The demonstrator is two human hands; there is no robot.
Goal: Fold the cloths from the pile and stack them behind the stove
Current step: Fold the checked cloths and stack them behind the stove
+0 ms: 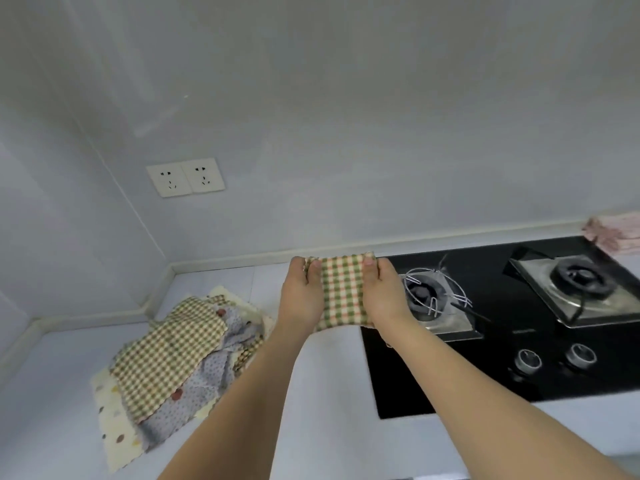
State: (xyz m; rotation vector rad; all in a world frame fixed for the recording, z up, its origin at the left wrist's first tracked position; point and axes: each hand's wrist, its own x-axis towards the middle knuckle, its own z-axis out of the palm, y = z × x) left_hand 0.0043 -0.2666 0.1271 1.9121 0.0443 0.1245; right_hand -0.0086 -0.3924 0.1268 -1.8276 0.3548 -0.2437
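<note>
head | both hands pinch folded checked cloth | rectangular, woven

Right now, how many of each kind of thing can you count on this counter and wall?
Hands: 2, left hand and right hand, both gripping the checked cloth
Held cloths: 1
Cloth piles: 1
Folded stacks: 1
Burners: 2
Knobs: 2
Sockets: 2
Total: 11
</note>
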